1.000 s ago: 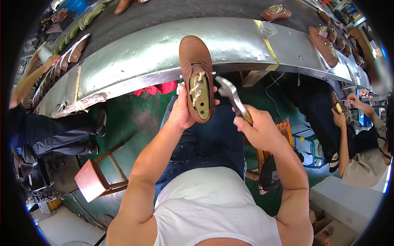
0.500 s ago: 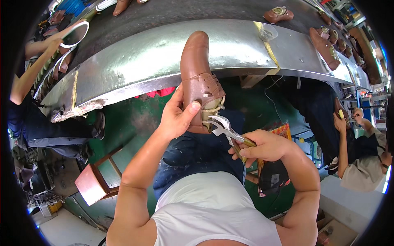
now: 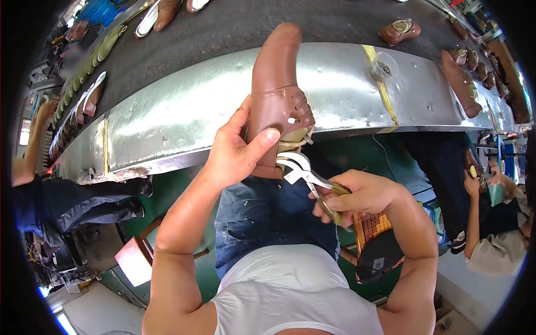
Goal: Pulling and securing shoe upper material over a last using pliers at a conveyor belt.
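A brown leather shoe upper (image 3: 274, 72), stretched over a green last, is held in front of me with its toe pointing away. My left hand (image 3: 237, 145) is closed around its heel half, the thumb pressed on the side facing right. Pincers (image 3: 301, 170) with curved metal jaws are in my right hand (image 3: 360, 195), fingers wrapped round the handles. Their jaws meet the shoe at its heel end; whether they bite the leather I cannot tell.
A metal-edged bench (image 3: 178, 111) with a dark belt (image 3: 223, 28) lies ahead. On it stand a clear cup of small bits (image 3: 384, 66), a brown shoe (image 3: 399, 31) and more shoes at right. Co-workers are at left and right (image 3: 497, 218). A stool (image 3: 134, 259) stands at lower left.
The shoe has moved slightly up and to the right. The pincers' jaws have come against its heel end. The bench fills more of the view, and the co-worker's arm at left has moved.
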The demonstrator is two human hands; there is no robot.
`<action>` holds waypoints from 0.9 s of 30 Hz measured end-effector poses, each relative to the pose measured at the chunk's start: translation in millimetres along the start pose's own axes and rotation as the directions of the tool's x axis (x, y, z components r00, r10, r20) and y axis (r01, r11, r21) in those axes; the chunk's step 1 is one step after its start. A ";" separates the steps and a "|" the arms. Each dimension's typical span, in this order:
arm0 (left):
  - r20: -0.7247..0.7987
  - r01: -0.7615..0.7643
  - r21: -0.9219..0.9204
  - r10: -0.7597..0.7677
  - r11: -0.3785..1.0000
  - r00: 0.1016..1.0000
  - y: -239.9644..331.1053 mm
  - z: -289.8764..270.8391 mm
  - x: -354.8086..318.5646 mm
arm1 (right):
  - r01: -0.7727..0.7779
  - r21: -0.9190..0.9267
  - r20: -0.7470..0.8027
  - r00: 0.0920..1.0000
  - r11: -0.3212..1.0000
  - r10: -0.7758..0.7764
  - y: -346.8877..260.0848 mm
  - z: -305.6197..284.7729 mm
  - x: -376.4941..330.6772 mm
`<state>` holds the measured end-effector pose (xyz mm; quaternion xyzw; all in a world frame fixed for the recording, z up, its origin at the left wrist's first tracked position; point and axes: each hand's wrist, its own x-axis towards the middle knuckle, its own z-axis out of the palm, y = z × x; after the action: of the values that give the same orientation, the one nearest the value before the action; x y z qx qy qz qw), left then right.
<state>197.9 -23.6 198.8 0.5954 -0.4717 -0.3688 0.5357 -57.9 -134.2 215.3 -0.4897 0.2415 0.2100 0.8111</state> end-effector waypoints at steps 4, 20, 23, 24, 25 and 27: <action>0.042 0.120 -0.182 -0.114 0.976 0.993 6.6 -11.6 30.3 | 0.089 -0.043 -0.070 0.993 0.995 -0.092 -12.0 -8.5 -9.0; 0.475 0.346 -0.204 -0.216 0.916 0.853 -6.2 -0.2 191.0 | 0.547 0.434 -0.324 0.836 0.716 -0.442 -1.5 -55.3 0.5; 0.422 0.351 -0.160 -0.257 0.923 0.869 -4.2 -7.4 199.6 | 0.394 0.250 -0.319 0.896 0.885 -0.309 -29.0 -60.6 -1.0; 0.379 0.341 -0.143 -0.266 0.929 0.886 -2.2 -10.5 202.7 | 0.304 0.151 -0.320 0.915 0.941 -0.244 -33.1 -63.1 -0.1; 0.322 0.302 -0.079 -0.262 0.950 0.910 -5.8 -13.5 203.6 | 0.272 0.085 -0.262 0.934 0.959 -0.242 -30.3 -65.7 1.3; 0.298 0.294 -0.071 -0.261 0.953 0.918 -4.0 -12.6 205.3 | 0.272 0.063 -0.259 0.934 0.960 -0.248 -37.0 -61.2 6.1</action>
<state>268.6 -216.5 210.5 0.5652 -0.4328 -0.5493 0.4376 -43.1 -204.4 212.6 -0.4995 0.2840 0.0258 0.8180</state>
